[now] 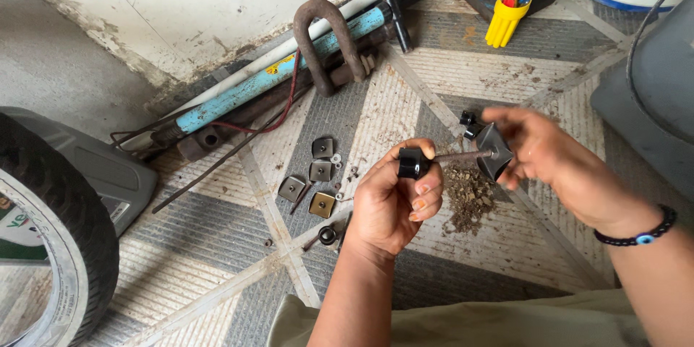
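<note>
My left hand (390,199) grips a black round knob (413,163) at one end of a rusty threaded rod (460,154). My right hand (557,163) holds a black angular knob (494,150) on the rod's other end. The rod lies level between both hands, above the tiled floor. A small black part (469,123) sits just behind my right fingers. Under the hands lies a pile of brown dirt and rust crumbs (468,199).
Several square metal washers (319,171) and small nuts lie on the floor left of my hands, with a black ring (327,234). A rusty shackle (327,43), blue pipe (275,72) and bars line the wall. A tyre (50,238) stands at left, a grey machine (650,94) at right.
</note>
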